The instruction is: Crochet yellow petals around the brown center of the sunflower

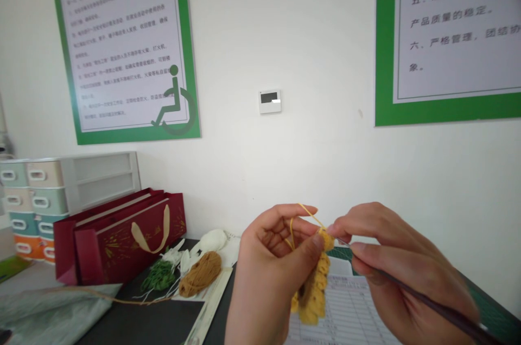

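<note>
Left hand [272, 263] and right hand [402, 263] are closest, low in the head view at 6 o'clock. Left hand is closed, and its thumb pinches a yellow crochet piece [313, 293]. The piece hangs down between the 2 hands. A yellow thread [309, 216] goes from the piece up over the left fingers [285, 220]. Right hand is closed on a thin dark hook [431, 307], and the hook's tip is near the top of the piece. Under the hands is a paper form [342, 307] with rows on it, and a green mat [492, 318] is at 4 o'clock.

At 8 o'clock, a black table [142, 323] holds brown yarn [200, 274], a white ball [214, 240] and green leaves [158, 275]. Behind them stands a red box [118, 236]. Plastic drawers [32, 198] are at 9 o'clock, and a gray sack [52, 307] is at 7 o'clock. On the white wall, 2 green-framed posters [122, 46] [448, 36] hang at 11 and 1 o'clock, with a small white panel [269, 101] at 12 o'clock.
</note>
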Motion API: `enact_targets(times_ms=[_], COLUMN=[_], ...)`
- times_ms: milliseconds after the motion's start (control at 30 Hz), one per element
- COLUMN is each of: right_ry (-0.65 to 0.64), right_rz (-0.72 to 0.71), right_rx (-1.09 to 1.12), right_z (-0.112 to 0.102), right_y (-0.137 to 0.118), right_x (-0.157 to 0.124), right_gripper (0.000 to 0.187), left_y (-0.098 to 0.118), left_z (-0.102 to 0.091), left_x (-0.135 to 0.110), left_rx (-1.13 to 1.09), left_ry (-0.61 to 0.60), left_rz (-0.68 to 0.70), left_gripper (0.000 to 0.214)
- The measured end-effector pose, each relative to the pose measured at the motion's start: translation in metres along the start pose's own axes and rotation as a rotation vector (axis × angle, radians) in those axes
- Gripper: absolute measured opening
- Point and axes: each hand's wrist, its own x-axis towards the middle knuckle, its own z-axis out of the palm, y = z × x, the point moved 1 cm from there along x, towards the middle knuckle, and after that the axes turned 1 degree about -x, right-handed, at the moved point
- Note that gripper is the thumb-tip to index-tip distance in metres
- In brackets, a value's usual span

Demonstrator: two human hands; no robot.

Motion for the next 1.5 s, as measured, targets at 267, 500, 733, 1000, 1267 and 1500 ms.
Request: enact_targets(times_ms=[267, 500, 733, 1000, 1267, 1500], right_ry=[0.046, 0.17, 0.443, 0.285, 0.373, 0.301], right_rz=[-0.025, 0.081, 0.2, 0.032, 0.641, 0.973], right_rx=[-0.197, 0.008, 0.091, -0.244, 0.358, 1.032], right_z=[0.011, 0.03, 0.048, 0.032, 0.022, 0.039], right_y=[-0.007, 0.008, 0.008, -0.005, 0.004, 0.011], right_x=[0.001, -0.019, -0.028, -0.011, -0.009, -0.004], right_gripper=[0.034, 0.053, 0.035, 0.039, 0.011, 0.03], left_y=[0.003, 0.004, 0.0, 0.001, 0.005, 0.002], left_z=[-0.003, -0.001, 0.007, 0.008, 0.002, -0.004], left_x=[0.003, 0.002, 0.001, -0.001, 0.001, 0.005], left_rx=[0.003, -0.048, -0.094, 0.179, 0.201, 0.04], left_ry=[-0.055, -0.064, -0.006, 0.1, 0.028, -0.106], left_rz=[-0.025, -0.056, -0.081, 0.257, 0.199, 0.022], left_gripper=[0.039, 0.044, 0.046, 0.03, 0.021, 0.021])
